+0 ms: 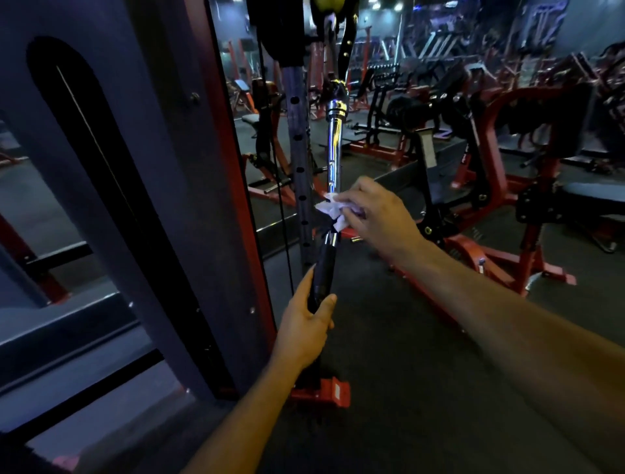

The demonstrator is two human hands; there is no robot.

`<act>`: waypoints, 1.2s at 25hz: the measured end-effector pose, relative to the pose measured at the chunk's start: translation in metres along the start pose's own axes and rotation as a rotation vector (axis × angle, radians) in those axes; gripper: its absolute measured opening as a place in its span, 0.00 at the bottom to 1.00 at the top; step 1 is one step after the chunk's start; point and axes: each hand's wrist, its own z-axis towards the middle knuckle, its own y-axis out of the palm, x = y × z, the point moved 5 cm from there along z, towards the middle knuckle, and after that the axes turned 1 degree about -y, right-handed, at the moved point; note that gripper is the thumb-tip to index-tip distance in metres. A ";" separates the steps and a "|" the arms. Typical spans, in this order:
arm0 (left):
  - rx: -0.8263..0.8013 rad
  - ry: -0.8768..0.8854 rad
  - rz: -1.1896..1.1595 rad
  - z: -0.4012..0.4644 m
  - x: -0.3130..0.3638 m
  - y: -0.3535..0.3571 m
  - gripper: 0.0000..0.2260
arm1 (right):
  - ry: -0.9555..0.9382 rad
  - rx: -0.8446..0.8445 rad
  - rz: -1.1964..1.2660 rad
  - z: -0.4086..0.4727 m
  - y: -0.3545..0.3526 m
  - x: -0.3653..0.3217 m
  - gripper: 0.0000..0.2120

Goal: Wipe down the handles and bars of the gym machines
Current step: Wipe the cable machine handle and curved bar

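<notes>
The left hand (306, 324) grips the bar's (334, 149) black handle (323, 270), while above it the right hand's (375, 216) fingers (351, 198) press a white cloth (333, 211) around the chrome.

The left hand (309, 318) reaches up from 6 o'clock, fingers and thumb curled round the bar's (334, 149) black grip. The right arm comes in from 4 o'clock; the right hand (372, 213) presses a cloth (329, 208) against the bar, fingers curled.

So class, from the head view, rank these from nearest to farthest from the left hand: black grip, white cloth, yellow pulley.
1. black grip: held in the left hand, bar's lower end.
2. white cloth: higher, mid-bar, under the right hand.
3. yellow pulley: top edge.
</notes>
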 end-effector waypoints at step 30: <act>0.038 0.031 0.196 0.009 -0.013 0.014 0.31 | 0.247 -0.084 0.051 0.022 0.004 0.026 0.10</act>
